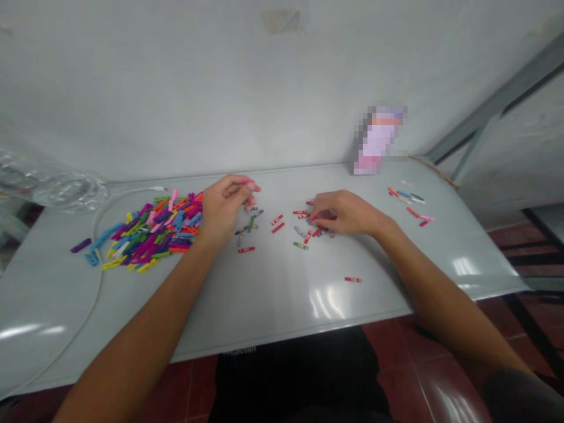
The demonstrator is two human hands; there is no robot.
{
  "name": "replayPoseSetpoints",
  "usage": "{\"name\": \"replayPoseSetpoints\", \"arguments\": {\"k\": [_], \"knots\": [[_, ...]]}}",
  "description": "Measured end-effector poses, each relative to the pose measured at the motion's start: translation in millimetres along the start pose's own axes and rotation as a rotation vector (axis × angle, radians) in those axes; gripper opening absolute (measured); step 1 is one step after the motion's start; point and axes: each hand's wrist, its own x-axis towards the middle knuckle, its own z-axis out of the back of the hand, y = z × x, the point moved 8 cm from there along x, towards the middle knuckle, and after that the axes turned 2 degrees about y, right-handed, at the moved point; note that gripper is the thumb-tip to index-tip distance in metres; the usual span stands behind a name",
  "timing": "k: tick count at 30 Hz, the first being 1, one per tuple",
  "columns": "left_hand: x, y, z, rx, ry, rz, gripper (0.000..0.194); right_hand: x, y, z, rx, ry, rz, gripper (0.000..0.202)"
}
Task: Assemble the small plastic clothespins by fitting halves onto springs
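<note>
My left hand (226,204) hovers just right of a heap of many-coloured plastic clothespins (152,232). Its thumb and fingertips come together; whatever may be between them is hidden. Below those fingertips lie small dark blue and green printed strips (251,224). My right hand (337,212) reaches down into a loose cluster of small printed strips, mostly red (301,212), with its fingers pinched at the tabletop. Its fingers hide what they grip, if anything. Two red strips (278,227) lie between the hands, and another red strip (353,280) lies alone nearer the front edge.
A white cable (99,282) curves along the left of the grey table (273,311). Clear plastic wrapping (70,191) sits at the back left. A blurred pink box (376,141) leans against the wall. Several coloured pieces (409,197) lie at the right.
</note>
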Motion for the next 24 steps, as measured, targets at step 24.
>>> {"name": "replayPoseSetpoints", "arguments": {"k": [24], "knots": [[6.5, -0.5, 10.1, 0.481, -0.040, -0.147, 0.019, -8.0, -30.6, 48.5, -0.143, -0.376, -0.194, 0.022]]}}
